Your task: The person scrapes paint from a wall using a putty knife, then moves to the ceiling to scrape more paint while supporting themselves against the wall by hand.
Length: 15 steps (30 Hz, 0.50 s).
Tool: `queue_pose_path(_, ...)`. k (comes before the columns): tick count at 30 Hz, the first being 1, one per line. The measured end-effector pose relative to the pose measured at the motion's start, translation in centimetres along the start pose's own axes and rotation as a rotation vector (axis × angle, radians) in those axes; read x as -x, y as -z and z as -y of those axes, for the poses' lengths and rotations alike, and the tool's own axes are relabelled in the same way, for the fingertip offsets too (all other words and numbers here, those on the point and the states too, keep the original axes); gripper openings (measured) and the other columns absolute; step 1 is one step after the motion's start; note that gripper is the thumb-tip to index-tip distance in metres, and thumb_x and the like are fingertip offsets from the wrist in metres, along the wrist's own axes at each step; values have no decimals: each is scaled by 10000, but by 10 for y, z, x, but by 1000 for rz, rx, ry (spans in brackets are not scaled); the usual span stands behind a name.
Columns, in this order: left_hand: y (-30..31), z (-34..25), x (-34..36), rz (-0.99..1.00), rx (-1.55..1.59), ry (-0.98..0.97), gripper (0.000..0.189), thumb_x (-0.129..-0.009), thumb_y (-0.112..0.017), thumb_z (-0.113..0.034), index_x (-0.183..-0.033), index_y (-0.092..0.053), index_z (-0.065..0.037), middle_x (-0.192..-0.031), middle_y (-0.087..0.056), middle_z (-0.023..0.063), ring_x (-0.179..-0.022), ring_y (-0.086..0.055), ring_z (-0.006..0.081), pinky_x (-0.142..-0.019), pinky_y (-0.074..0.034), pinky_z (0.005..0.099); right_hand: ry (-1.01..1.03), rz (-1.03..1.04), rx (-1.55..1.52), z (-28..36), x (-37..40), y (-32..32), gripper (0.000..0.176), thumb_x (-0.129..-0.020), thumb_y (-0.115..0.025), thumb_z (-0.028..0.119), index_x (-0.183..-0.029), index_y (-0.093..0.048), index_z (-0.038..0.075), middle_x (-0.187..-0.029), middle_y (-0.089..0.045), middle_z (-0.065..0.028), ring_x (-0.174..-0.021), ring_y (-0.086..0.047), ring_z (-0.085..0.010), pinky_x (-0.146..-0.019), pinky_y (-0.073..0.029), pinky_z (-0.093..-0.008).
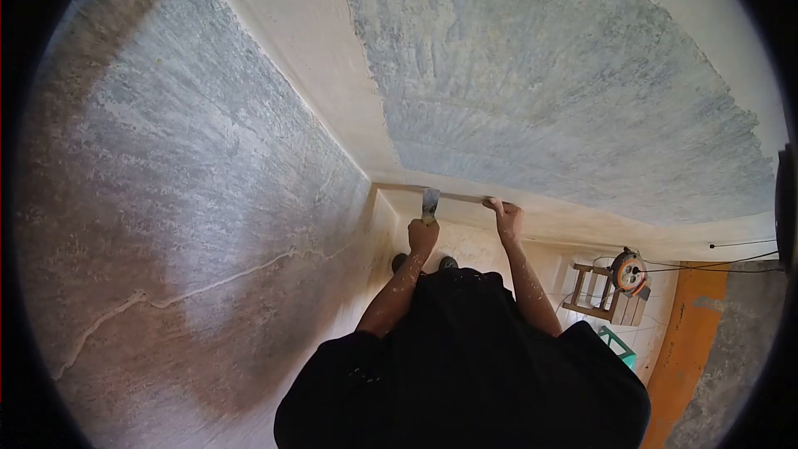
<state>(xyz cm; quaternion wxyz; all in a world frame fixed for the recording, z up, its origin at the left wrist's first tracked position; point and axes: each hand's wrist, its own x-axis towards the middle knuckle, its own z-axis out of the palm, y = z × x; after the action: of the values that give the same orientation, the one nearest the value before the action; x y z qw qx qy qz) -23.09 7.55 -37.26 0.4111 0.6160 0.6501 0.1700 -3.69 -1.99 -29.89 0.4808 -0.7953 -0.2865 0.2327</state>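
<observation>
My left hand [423, 238] is wrapped round the handle of a putty knife [430, 203], whose metal blade points up toward the wall near the corner. To the right, my right hand [506, 220] has its fingers closed at the right end of a long thin strip [465, 197]; whether this is a loose tool or part of the wall is unclear. White specks dot both forearms. Above the hands, the wall [532, 91] has a rough grey-blue patch with pale borders.
On the left stands another rough grey wall [224, 158] with a pale jagged line. At the right are a wooden stool [583, 299], a cable reel [630, 272] with black cords, a green plastic stool [618, 346] and an orange band [686, 341].
</observation>
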Motion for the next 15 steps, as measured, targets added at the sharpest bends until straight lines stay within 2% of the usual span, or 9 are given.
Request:
queue_pose_path(3,-16,0,-7,-31,61,-86,310,-734,-675,-238,-680,-635,64,-646,-624,262,-667,-652,418,-581,-507,476,46,17,25,3,-2,1,366,-898,-628,367,-869,-753,25,-834,-728,-116,-802,-663,-150,-800,-496,-299)
queue_pose_path(4,3,-30,5,-44,85,-270,315,-729,-683,-234,-626,-623,58,-584,-595,257,-618,-641,421,-546,-493,474,64,17,45,1,-4,3,366,-898,-627,367,-865,-753,25,-831,-728,-115,-797,-664,-151,-799,-497,-299)
queue_pose_path(7,-11,-41,2,-119,155,-319,321,-727,-689,-228,-586,-609,48,-549,-571,258,-600,-636,423,-540,-486,478,12,45,66,-4,-4,2,370,-896,-629,370,-856,-754,24,-826,-727,-116,-787,-664,-150,-794,-500,-301)
queue_pose_path(8,-9,-37,7,-53,56,-202,323,-734,-688,-234,-626,-614,61,-594,-595,259,-638,-649,417,-545,-488,475,33,35,49,-2,-7,2,349,-883,-642,365,-851,-758,37,-810,-726,-114,-770,-668,-151,-774,-503,-302)
queue_pose_path(11,-9,14,-10,40,18,54,332,-741,-679,-243,-683,-621,79,-664,-623,269,-698,-659,417,-572,-499,477,62,20,37,1,-5,6,317,-856,-669,362,-838,-764,60,-778,-724,-108,-733,-673,-150,-736,-510,-300)
queue_pose_path(12,-14,16,-13,-23,-25,-32,348,-745,-665,-253,-727,-624,92,-716,-638,276,-742,-660,422,-602,-511,484,57,24,51,4,-6,6,325,-855,-669,368,-835,-763,57,-777,-724,-108,-731,-671,-146,-735,-509,-296)
queue_pose_path(15,-4,-16,5,-30,49,-59,347,-740,-657,-250,-719,-625,94,-702,-632,286,-740,-657,430,-623,-515,494,21,40,39,2,-3,7,351,-853,-666,387,-830,-762,50,-774,-724,-108,-732,-667,-137,-733,-508,-288)
